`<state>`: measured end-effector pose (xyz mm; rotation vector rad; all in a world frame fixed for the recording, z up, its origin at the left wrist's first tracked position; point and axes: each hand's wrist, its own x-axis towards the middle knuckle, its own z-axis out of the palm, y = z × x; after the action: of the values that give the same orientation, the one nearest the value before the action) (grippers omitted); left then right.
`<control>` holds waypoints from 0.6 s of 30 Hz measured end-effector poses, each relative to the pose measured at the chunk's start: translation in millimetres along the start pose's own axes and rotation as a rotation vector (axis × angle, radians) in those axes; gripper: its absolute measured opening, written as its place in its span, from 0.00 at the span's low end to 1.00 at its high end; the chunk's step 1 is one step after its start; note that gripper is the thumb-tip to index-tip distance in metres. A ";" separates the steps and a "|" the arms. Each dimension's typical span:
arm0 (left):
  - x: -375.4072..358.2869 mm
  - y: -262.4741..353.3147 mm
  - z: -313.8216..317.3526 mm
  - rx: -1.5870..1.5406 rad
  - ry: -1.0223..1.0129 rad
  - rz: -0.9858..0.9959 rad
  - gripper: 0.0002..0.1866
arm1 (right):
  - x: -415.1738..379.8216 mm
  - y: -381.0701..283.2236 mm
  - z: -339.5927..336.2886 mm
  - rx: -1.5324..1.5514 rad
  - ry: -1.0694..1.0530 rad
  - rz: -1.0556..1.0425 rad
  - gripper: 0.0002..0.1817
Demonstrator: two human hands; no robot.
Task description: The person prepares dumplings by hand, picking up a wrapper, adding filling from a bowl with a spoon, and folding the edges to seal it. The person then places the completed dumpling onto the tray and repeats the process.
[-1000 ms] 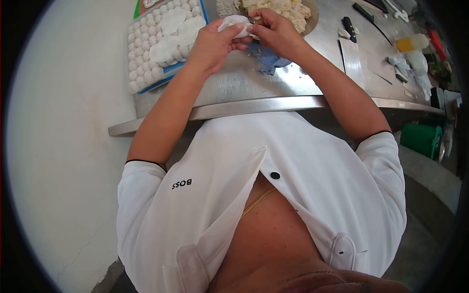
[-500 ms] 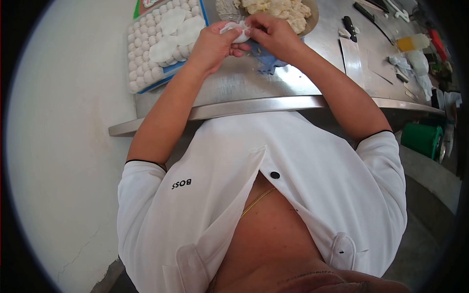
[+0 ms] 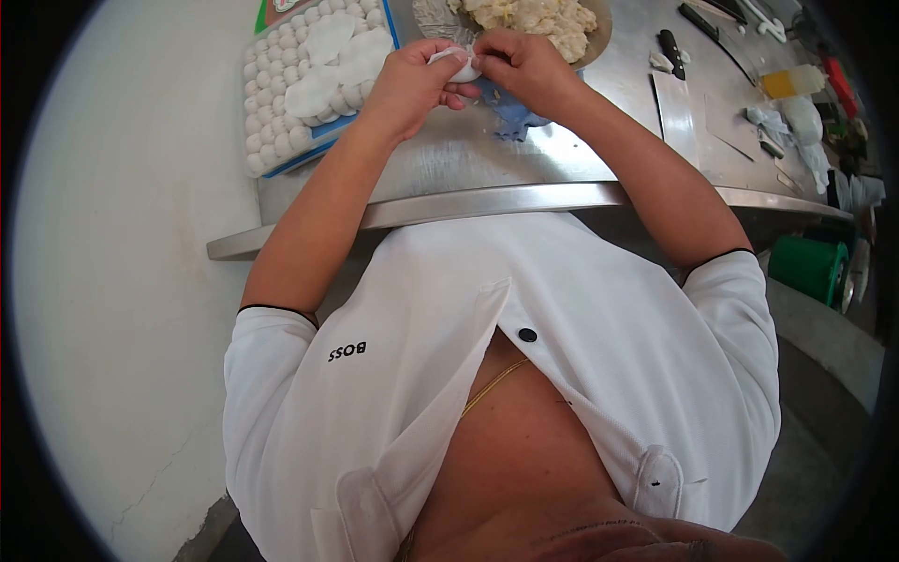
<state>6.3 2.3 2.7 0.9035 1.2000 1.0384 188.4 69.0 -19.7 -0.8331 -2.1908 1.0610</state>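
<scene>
A white dumpling [image 3: 461, 69] rests in the curled fingers of my left hand [image 3: 418, 86], its wrapper gathered toward the top. From the other side, my right hand [image 3: 524, 67] pinches the wrapper's edge between thumb and fingertips. The dumpling's underside is hidden by my left fingers. Left of my hands is a blue-edged tray [image 3: 314, 155] filled with rows of white dough balls [image 3: 269, 101], and several flat round wrappers [image 3: 318, 92] lie on top of them. Just beyond my hands stands a metal bowl [image 3: 600, 36] of pale, lumpy filling [image 3: 534, 21].
A blue cloth [image 3: 517, 120] lies on the steel table [image 3: 426, 167] below my right hand. Farther right are a broad cleaver [image 3: 674, 117], a long knife [image 3: 716, 42] and a bottle of yellow liquid [image 3: 792, 81]. A white wall [image 3: 122, 234] borders the left side.
My fingers have shifted slightly around the dumpling, and its wrapper looks more gathered together at the top. Arms, tray and bowl stay in nearly the same places.
</scene>
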 end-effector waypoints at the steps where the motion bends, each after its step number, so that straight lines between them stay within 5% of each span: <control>1: -0.9 0.8 0.4 0.000 0.002 0.007 0.15 | -1.4 -3.2 1.3 0.036 0.037 0.034 0.09; 18: 0.9 -1.9 -0.4 -0.005 -0.014 0.028 0.16 | -2.5 -4.7 0.3 -0.010 0.074 0.050 0.09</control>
<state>6.2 2.6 0.6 0.9242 1.1755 1.0554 188.5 64.7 -16.6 -0.9209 -2.1254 1.0277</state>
